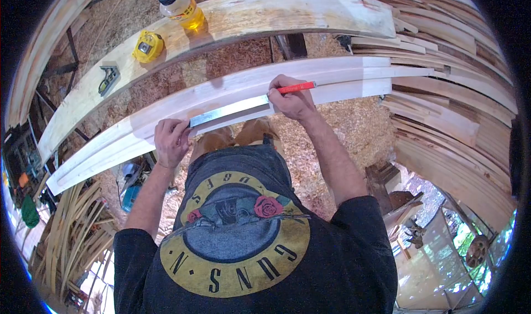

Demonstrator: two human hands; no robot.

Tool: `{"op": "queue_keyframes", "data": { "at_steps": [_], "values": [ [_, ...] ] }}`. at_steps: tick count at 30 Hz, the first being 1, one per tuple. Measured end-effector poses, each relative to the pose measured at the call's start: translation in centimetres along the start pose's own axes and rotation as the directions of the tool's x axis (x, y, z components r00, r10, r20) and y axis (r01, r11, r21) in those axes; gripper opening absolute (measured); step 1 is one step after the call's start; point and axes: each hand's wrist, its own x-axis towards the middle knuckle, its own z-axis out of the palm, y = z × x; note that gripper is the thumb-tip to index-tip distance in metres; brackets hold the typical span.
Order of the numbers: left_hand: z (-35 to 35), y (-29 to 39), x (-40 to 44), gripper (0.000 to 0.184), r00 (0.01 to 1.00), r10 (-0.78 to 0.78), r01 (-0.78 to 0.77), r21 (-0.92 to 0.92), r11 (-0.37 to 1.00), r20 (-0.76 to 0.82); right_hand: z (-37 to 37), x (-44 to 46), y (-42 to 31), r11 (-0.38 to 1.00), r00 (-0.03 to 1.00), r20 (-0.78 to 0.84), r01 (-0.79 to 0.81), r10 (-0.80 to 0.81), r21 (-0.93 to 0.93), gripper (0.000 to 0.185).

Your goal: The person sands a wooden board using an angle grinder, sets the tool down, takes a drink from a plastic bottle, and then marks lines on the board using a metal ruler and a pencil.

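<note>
My left hand (172,141) is closed at the dark end of a flat metal straightedge (229,110), which lies along a long pale board (337,70). The hidden part under my fingers leaves its exact kind unclear. In my right hand (293,101) is a red carpenter's pencil (301,87), its red end pointing right. That hand rests at the right end of the straightedge, over the board, and the pencil's tip is hidden by my fingers.
Beyond lies another wide board (265,15) bearing a bottle of yellow liquid (185,12), a yellow tape measure (148,47) and a small metal tool (108,80). Stacked planks (453,126) fill the right side. Thin offcuts (72,236) pile at lower left. Wood shavings (343,131) cover the floor.
</note>
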Motion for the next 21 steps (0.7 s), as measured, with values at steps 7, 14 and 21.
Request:
{"op": "queue_keyframes", "data": {
  "at_steps": [7,14,21],
  "values": [
    [0.05,-0.05,-0.05,0.028,1.0,0.002,-0.002,-0.002,1.0,-0.009,0.24,-0.04,0.34,0.999,1.0,-0.015,-0.005,0.005,0.034,0.014],
    [0.13,-0.19,-0.09,0.028,1.0,0.007,-0.007,-0.005,1.0,-0.007,0.29,0.0,0.54,0.999,1.0,-0.026,0.007,-0.006,0.04,0.013],
    [0.12,-0.17,-0.12,0.028,1.0,0.003,-0.003,0.0,1.0,-0.002,0.35,0.09,0.63,1.0,0.999,-0.033,0.021,-0.021,0.017,0.014]
  ]
}}
